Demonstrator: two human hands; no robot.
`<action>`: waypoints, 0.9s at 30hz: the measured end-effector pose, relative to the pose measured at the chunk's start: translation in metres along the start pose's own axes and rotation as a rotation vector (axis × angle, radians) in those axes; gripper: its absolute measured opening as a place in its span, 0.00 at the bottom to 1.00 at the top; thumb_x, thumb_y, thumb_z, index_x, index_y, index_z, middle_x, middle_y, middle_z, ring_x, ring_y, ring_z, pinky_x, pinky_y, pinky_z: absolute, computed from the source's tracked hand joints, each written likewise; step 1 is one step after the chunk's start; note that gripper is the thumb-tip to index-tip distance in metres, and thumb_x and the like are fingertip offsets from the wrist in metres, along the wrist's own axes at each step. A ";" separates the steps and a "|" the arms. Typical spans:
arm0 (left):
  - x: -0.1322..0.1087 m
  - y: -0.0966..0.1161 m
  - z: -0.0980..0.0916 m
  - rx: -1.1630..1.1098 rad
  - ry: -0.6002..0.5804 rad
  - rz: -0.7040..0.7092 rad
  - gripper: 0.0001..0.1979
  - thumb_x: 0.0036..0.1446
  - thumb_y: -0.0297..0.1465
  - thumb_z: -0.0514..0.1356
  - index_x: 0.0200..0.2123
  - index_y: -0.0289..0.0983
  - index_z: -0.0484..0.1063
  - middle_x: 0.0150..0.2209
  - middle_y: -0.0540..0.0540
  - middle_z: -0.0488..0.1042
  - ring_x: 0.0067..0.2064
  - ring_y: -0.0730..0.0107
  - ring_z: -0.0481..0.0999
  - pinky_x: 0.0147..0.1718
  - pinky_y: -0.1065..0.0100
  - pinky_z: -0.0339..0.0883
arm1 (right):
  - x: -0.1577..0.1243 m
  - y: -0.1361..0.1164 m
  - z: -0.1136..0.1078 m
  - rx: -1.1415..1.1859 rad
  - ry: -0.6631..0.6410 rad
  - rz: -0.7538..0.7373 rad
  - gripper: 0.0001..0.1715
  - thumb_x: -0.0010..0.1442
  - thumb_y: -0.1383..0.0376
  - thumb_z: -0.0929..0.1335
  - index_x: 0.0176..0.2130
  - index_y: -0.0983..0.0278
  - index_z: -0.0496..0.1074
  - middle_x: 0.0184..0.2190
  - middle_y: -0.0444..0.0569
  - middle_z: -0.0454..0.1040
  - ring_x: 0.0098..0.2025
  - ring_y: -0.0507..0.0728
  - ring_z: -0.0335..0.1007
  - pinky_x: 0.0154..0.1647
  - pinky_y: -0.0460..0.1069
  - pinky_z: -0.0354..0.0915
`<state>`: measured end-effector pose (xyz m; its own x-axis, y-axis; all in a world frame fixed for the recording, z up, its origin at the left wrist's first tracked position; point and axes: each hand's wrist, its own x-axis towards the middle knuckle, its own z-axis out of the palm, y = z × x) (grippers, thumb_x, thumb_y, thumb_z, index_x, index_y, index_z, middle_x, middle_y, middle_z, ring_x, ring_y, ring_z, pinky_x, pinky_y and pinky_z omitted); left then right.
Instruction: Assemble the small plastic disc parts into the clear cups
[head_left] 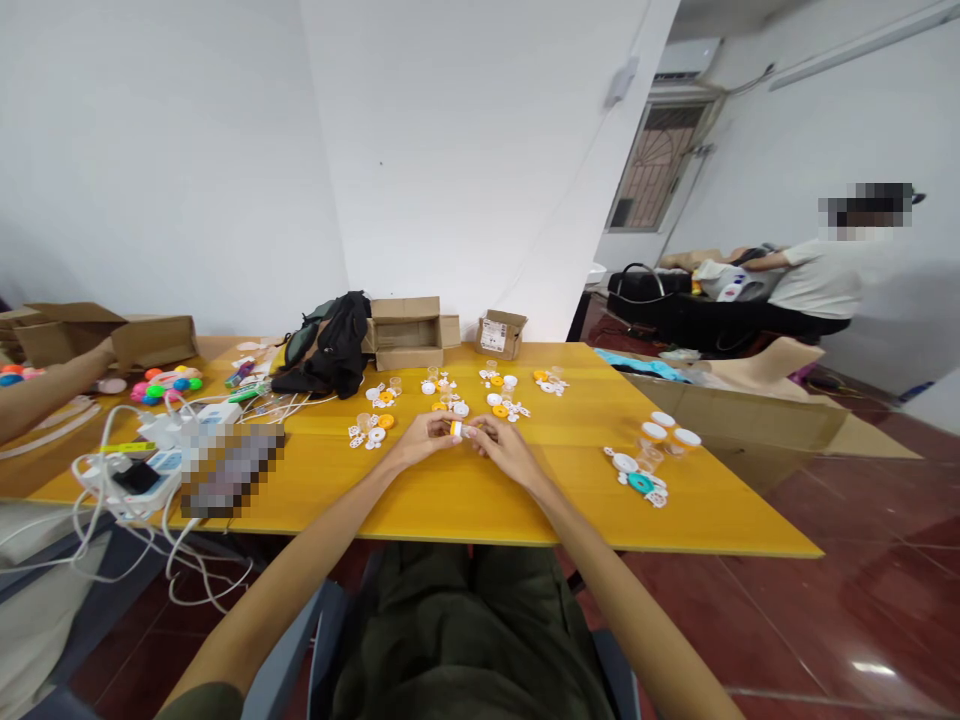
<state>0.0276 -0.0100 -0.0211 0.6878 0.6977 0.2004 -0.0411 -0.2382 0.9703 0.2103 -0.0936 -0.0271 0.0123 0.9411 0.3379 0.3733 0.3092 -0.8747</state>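
In front of me, over the yellow table, my left hand [421, 438] grips a small jar with an orange-and-white lid [456, 428], its fingers curled around the lid end. My right hand [502, 444] closes on the jar's other end; its fingertips hide most of the clear body. Just beyond my hands lie small piles of white gear-like pieces [517, 410], orange rings [497, 381] and clear cups [491, 367]. Farther right, several lidded jars [686, 438] stand together. Beside them are a teal ring [640, 483] and a white disc [625, 463].
Cardboard boxes [409, 345] and a black bag [337, 345] line the back of the yellow table [480, 510]. White cables and power strips [150, 480] crowd the left. Another person's arm [52, 385] reaches in there. A seated person [821, 275] is at the far right.
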 end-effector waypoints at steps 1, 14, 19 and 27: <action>0.000 0.000 0.000 0.009 -0.002 0.009 0.24 0.43 0.38 0.75 0.43 0.35 0.79 0.38 0.44 0.80 0.40 0.64 0.78 0.44 0.63 0.71 | 0.000 0.000 0.000 0.003 -0.004 0.008 0.23 0.62 0.44 0.65 0.36 0.60 0.73 0.22 0.43 0.74 0.24 0.54 0.70 0.28 0.48 0.66; -0.001 0.003 0.001 0.028 0.009 0.034 0.24 0.43 0.39 0.75 0.42 0.36 0.78 0.38 0.45 0.79 0.38 0.65 0.76 0.43 0.63 0.70 | 0.002 0.005 0.000 0.029 -0.059 0.037 0.25 0.58 0.42 0.68 0.33 0.62 0.73 0.24 0.44 0.73 0.26 0.54 0.69 0.29 0.48 0.65; -0.001 0.004 0.001 0.012 -0.008 0.038 0.24 0.42 0.39 0.75 0.42 0.35 0.79 0.39 0.44 0.79 0.39 0.65 0.76 0.44 0.63 0.70 | 0.002 0.003 -0.001 -0.093 -0.052 0.079 0.33 0.65 0.41 0.60 0.22 0.61 0.67 0.18 0.44 0.69 0.22 0.53 0.65 0.28 0.48 0.62; -0.001 0.004 0.002 -0.003 -0.007 0.008 0.26 0.41 0.41 0.76 0.43 0.36 0.79 0.41 0.42 0.80 0.41 0.62 0.78 0.46 0.61 0.70 | 0.002 0.003 0.002 0.095 -0.034 0.015 0.27 0.52 0.42 0.73 0.38 0.60 0.71 0.31 0.45 0.78 0.32 0.55 0.73 0.35 0.50 0.68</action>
<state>0.0281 -0.0129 -0.0177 0.6921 0.6914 0.2073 -0.0484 -0.2421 0.9691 0.2098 -0.0906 -0.0301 -0.0145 0.9494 0.3138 0.2833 0.3048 -0.9093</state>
